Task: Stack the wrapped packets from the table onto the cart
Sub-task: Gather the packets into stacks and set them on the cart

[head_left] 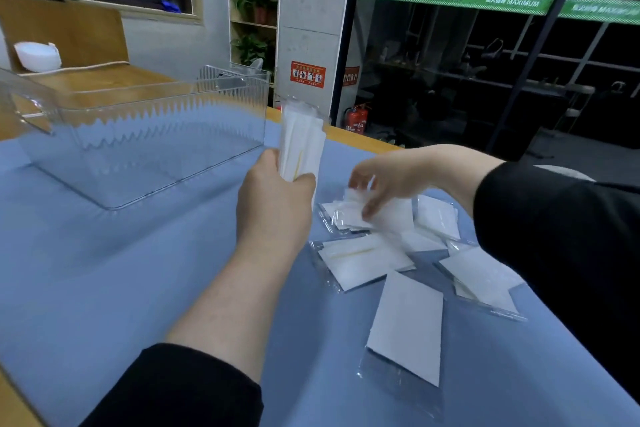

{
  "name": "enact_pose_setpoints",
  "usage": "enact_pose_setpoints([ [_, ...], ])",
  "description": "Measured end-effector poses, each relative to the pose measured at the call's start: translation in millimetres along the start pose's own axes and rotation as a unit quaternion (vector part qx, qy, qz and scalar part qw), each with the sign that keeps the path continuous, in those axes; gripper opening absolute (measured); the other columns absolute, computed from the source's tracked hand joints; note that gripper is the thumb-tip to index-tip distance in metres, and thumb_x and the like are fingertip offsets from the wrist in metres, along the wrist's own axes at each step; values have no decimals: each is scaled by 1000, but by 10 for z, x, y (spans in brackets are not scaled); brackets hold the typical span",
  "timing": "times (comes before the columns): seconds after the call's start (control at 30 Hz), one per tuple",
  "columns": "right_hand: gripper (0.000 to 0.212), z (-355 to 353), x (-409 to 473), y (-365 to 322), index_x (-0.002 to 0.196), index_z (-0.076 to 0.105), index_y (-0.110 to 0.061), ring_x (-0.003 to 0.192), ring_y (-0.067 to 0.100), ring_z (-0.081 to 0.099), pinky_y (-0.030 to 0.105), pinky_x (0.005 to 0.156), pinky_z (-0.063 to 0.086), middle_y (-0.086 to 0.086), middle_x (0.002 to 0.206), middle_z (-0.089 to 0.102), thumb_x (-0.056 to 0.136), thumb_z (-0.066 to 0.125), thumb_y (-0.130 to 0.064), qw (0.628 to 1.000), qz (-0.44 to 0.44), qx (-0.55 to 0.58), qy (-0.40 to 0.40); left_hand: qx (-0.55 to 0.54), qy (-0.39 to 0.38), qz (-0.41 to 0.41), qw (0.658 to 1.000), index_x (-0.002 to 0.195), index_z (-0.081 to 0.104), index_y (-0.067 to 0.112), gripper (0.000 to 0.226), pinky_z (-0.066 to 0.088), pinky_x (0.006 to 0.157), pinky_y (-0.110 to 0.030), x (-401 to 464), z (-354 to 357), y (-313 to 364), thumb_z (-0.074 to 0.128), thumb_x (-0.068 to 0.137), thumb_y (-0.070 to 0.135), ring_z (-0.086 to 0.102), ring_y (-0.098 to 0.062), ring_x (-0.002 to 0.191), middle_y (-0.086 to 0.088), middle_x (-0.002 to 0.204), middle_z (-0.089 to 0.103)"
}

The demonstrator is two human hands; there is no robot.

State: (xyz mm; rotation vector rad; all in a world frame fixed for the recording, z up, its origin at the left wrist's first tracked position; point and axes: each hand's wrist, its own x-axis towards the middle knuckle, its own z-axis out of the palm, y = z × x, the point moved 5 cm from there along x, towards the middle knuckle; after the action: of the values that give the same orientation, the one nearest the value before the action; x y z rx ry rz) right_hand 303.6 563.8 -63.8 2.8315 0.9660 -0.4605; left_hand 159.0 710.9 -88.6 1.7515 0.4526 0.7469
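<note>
My left hand grips a bunch of white wrapped packets upright above the blue table cover, just right of a clear plastic bin. My right hand reaches down from the right and pinches the top packet of a loose pile. Several more clear-wrapped white packets lie scattered on the cover, among them one in the middle, one at the right and one nearest me. No cart is visible.
The blue cloth covers a wooden table. A white bowl-like object sits on a wooden bench at the far left. Behind the table stand a concrete pillar, a red fire extinguisher and dark shelving.
</note>
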Motion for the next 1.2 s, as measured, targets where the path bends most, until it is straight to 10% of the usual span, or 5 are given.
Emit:
enact_pose_setpoints([
  [0.23,78,71,198,48,133,46,-40,108,21,62,40,101,50,-6,116,65,68,81,-66,994,34,-62,-84,4,-5,4,1000,107,63,23,17,56,81,-43,8,32,-3,62,90,20,65,-25,92,6,96,69],
  [0.43,53,105,147,46,91,62,-20,89,23,61,35,77,49,-2,96,65,75,72,-70,992,32,-95,-83,10,-3,5,1000,105,62,21,15,56,77,-40,13,25,-2,63,90,20,65,-26,90,4,95,69],
  [0.77,34,-293,-241,298,82,65,-16,78,24,56,29,60,41,0,76,59,79,80,-46,985,24,34,170,-1,11,1,1000,101,60,19,11,51,70,-35,0,-15,30,62,90,17,63,-22,85,10,89,64],
  [0.93,55,-92,-548,4,95,74,-22,97,13,69,37,97,48,-12,93,76,60,83,-63,993,-31,107,-33,5,24,1,1000,102,60,18,13,51,72,-36,12,-35,47,63,90,17,62,-26,85,8,87,63],
  [1.2,65,269,-418,-428,124,49,-35,107,21,55,38,91,45,-12,118,54,73,79,-61,994,-33,-62,-88,-6,28,10,1000,105,62,15,17,52,76,-39,36,-40,31,63,88,16,63,-29,90,0,96,67],
])
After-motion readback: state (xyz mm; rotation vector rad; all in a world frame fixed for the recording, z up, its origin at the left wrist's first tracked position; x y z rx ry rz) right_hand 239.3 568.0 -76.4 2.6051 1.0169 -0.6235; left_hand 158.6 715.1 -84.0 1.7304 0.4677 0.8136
